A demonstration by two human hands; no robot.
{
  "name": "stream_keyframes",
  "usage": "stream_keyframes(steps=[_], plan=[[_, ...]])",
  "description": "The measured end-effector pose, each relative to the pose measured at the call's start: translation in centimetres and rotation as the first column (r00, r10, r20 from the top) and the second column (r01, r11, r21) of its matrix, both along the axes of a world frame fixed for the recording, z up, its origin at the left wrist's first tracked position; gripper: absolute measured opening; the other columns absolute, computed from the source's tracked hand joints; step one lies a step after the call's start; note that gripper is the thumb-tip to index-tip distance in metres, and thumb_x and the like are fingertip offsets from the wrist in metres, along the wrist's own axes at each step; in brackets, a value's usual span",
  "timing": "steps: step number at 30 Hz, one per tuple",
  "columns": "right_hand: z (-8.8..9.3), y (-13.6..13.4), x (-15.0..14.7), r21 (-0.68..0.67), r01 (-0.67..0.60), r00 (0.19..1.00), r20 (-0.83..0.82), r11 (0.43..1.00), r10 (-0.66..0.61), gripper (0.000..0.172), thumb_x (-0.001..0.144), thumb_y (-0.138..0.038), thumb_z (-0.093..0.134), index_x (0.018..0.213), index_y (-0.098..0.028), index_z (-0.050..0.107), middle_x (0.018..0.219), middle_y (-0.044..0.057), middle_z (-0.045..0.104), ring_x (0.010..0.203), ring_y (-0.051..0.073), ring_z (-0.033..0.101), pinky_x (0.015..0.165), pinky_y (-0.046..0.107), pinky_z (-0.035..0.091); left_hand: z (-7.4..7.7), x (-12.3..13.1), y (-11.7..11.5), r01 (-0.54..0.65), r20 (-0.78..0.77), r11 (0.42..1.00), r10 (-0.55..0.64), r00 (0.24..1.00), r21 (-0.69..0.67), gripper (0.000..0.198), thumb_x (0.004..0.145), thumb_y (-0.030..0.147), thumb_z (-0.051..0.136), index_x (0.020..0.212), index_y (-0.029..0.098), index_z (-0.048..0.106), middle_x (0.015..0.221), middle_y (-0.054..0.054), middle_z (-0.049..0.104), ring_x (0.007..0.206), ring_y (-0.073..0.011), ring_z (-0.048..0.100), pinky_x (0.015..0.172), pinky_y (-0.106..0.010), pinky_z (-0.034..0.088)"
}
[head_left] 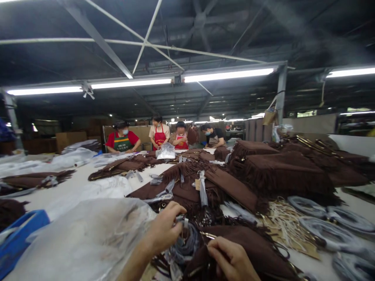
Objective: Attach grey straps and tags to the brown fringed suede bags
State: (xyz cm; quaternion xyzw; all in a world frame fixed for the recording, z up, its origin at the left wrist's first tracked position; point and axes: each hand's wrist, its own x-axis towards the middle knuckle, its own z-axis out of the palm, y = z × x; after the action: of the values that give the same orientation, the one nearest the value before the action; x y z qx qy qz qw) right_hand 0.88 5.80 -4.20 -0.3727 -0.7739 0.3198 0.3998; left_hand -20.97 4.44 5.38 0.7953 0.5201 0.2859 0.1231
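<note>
My left hand (164, 228) is over a coiled strap (189, 244) in clear plastic, its thumb and curved fingers apart. I see nothing clearly held in it. At the lower middle, my right hand (231, 257) is closed, thumb against fingers, at the edge of a brown fringed bag (249, 244). A gold-coloured metal piece (208, 235) shows just beyond its fingertips. What lies under the right fingers is partly hidden. Directly ahead, a plastic-wrapped strap (202, 189) with a tan tag lies across more brown fringed bags (231, 185).
Stacked brown bags (284, 171) rise at the right, near white cords (284, 222) and plastic-wrapped coils (325, 230). Large clear plastic bags (88, 238) and a blue bin (23, 234) occupy the left. Several people (159, 134) work across the table beneath tube lights (228, 75).
</note>
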Motion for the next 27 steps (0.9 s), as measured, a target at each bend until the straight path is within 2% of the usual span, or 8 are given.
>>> stream_keyframes(steps=[3,7,10,13,18,20,23,27], plan=[[0.4,-0.3,-0.3,-0.035,0.005,1.000,0.012,0.999,-0.005,0.028,0.091,-0.039,0.044,0.072,-0.020,0.054,0.057,-0.005,0.052,0.048,0.012,0.054,0.050,0.020,0.040,-0.4,-1.9,0.5,-0.042,-0.177,0.988,0.015,0.984,-0.149,0.047,0.067,0.017,0.051,0.113,0.019,0.060,0.117,-0.007,0.061,0.111,-0.0234,0.053,0.099,-0.031,0.038],[0.5,-0.8,-0.5,0.017,0.015,0.997,0.069,1.000,-0.017,0.026,0.091,-0.034,0.045,0.070,-0.021,0.053,0.058,-0.004,0.054,0.051,0.012,0.055,0.055,0.020,0.041,-4.0,-1.8,2.2,-0.252,-0.228,0.955,0.214,0.950,-0.156,0.053,0.076,0.024,0.053,0.127,0.011,0.050,0.134,-0.015,0.054,0.123,-0.0272,0.047,0.105,-0.035,0.032],[0.8,-1.3,-0.4,-0.002,0.034,0.997,0.077,0.999,-0.033,0.026,0.090,-0.034,0.047,0.070,-0.020,0.056,0.056,-0.003,0.056,0.052,0.014,0.056,0.055,0.022,0.042,-5.3,-1.6,3.1,-0.296,-0.227,0.941,0.256,0.940,-0.165,0.028,0.077,0.019,0.052,0.104,0.014,0.059,0.108,-0.012,0.066,0.106,-0.0260,0.058,0.090,-0.032,0.041],[2.0,-1.9,0.3,0.013,0.147,0.989,0.016,0.989,-0.147,0.028,0.090,-0.038,0.047,0.079,-0.019,0.064,0.063,0.001,0.064,0.059,0.017,0.062,0.060,0.025,0.048,-4.0,-1.5,2.7,-0.276,-0.181,0.954,0.253,0.950,-0.113,0.014,0.079,0.012,0.046,0.089,0.018,0.055,0.091,-0.006,0.065,0.091,-0.0217,0.059,0.079,-0.029,0.041],[6.8,-3.4,1.0,0.170,0.267,0.963,-0.079,0.949,-0.257,0.064,0.075,-0.031,0.067,0.136,-0.020,0.049,0.140,0.011,0.053,0.128,0.028,0.048,0.105,0.041,0.040,1.6,1.7,-0.8,-0.082,0.036,0.979,0.076,0.996,0.185,0.016,0.078,0.006,0.046,0.083,0.021,0.049,0.089,-0.002,0.059,0.088,-0.0187,0.054,0.078,-0.028,0.040],[9.1,-4.3,0.7,0.140,0.144,0.989,0.009,0.980,-0.147,0.073,0.070,-0.024,0.069,0.139,-0.019,0.045,0.138,0.009,0.056,0.126,0.028,0.050,0.106,0.042,0.039,3.6,3.8,-2.5,0.055,0.011,0.964,-0.060,0.998,0.259,0.018,0.076,0.004,0.047,0.083,0.021,0.050,0.090,-0.003,0.058,0.090,-0.0202,0.052,0.080,-0.030,0.041],[11.0,-5.7,1.2,0.109,0.058,0.992,0.103,0.992,-0.069,0.033,0.077,-0.022,0.059,0.110,-0.017,0.064,0.101,0.005,0.072,0.093,0.024,0.065,0.082,0.034,0.051,5.0,5.6,-4.3,0.347,-0.075,0.904,-0.339,0.938,0.248,0.024,0.077,0.005,0.051,0.095,0.021,0.055,0.102,-0.005,0.058,0.100,-0.0213,0.051,0.090,-0.033,0.042],[8.4,-7.3,4.7,0.222,0.111,0.952,0.258,0.969,-0.167,0.034,0.068,-0.008,0.050,0.093,-0.021,0.068,0.102,0.006,0.072,0.098,0.024,0.063,0.087,0.033,0.048,3.0,4.1,-4.8,0.504,-0.018,0.864,-0.504,0.864,0.000,0.078,0.066,0.015,0.070,0.136,0.023,0.035,0.133,-0.007,0.046,0.122,-0.0235,0.043,0.106,-0.036,0.038]])
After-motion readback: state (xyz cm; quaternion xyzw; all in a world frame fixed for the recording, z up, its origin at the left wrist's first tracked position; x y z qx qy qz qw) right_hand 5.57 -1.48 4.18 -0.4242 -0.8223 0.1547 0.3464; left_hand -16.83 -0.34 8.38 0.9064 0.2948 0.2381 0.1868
